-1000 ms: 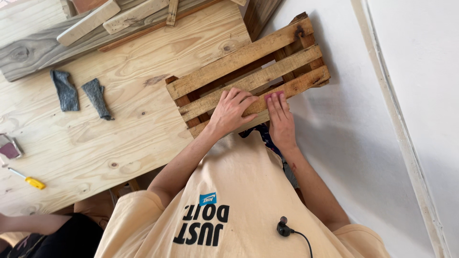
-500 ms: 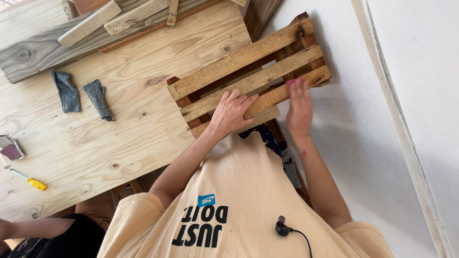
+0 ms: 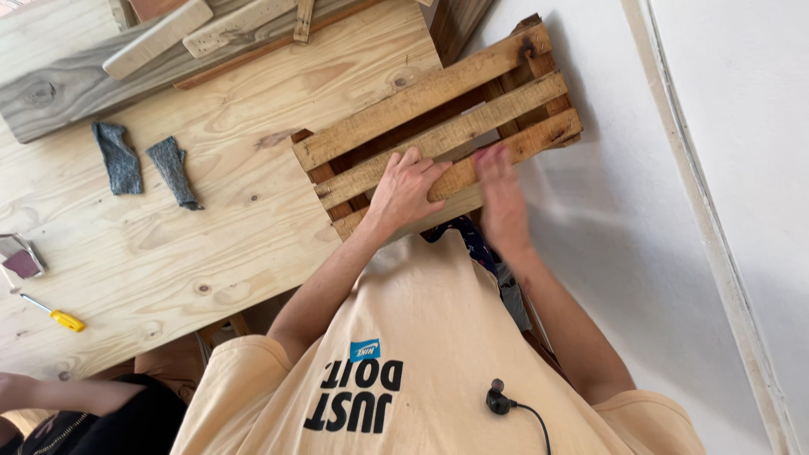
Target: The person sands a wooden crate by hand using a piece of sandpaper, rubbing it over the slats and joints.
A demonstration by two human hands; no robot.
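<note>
While the slatted pallet piece [image 3: 438,126] lies at the right-hand corner of the pale wooden table [image 3: 211,244], with its far end jutting past the table edge over the white floor [image 3: 657,253], both hands are down on its nearest slats. The left hand [image 3: 404,190] is flat, fingers spread, palm pressing the wood and holding nothing. The right hand [image 3: 501,198] is a blur over the next stretch of slat (it looks flat, but whether it's open I can't tell). To my eye the left is the anchor here: weight should stay over the part backed by the table, because the overhanging end could tip if leaned on. Rough slats call for light passes along the grain, to spare the fingers from splinters. There's room to the right, open floor up to a white skirting strip [image 3: 716,236]. To the left the tabletop carries two grey strips [image 3: 118,157] [image 3: 173,173] well apart from the pallet, and a yellow-handled screwdriver [image 3: 55,316] near the front edge. Weathered planks [image 3: 84,84] crowd the far side, and another person's arm [image 3: 50,392] sits low at the left, so that way is tighter
</note>
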